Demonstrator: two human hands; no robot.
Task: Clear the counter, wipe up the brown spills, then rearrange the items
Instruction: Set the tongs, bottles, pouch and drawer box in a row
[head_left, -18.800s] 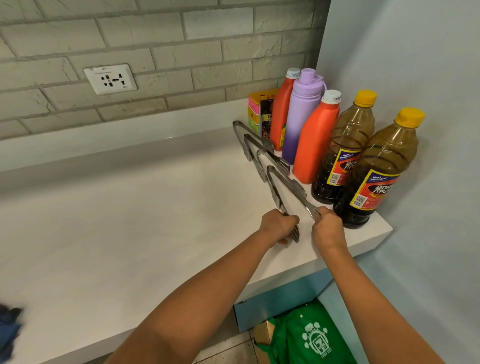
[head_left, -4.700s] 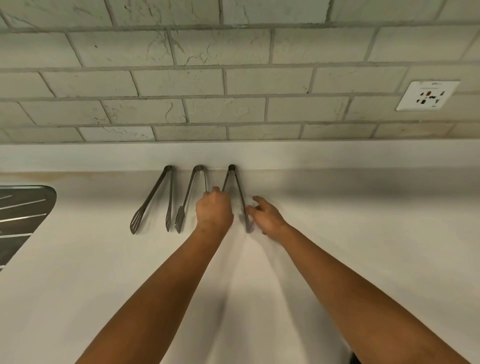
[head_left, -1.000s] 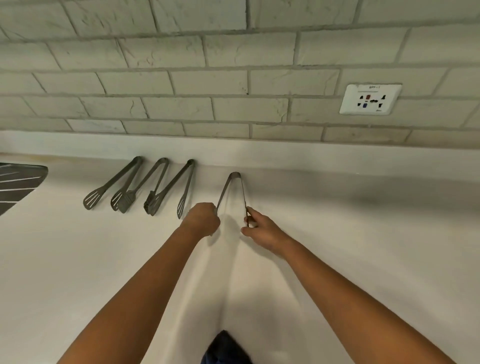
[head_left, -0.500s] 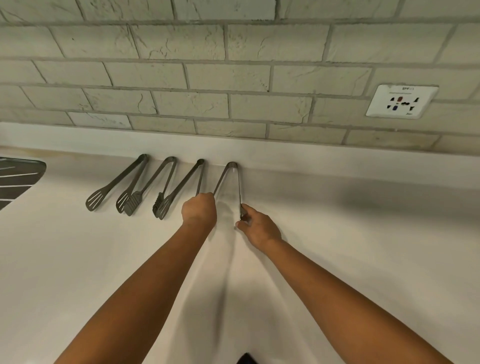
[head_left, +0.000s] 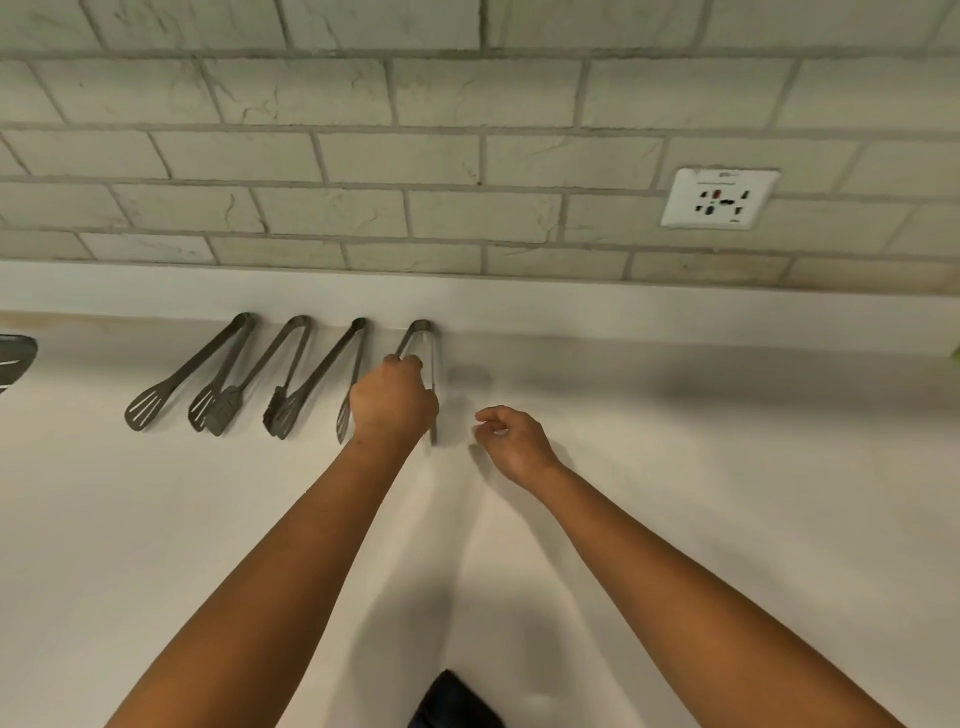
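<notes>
Head view shows four tongs along the worktop's (head_left: 675, 467) back edge; the left hand (head_left: 392, 402) grips the rightmost tongs (head_left: 423, 343), crowded by the third tongs (head_left: 332, 379) just beside. Right hand (head_left: 514, 441) hovers loosely curled, holding nothing, below a wall socket (head_left: 719, 197); a dark cloth (head_left: 452, 701) lies at the front edge.

Single head view — looks forward-down at counter (head_left: 675, 519) and brick wall (head_left: 467, 156), close range.
</notes>
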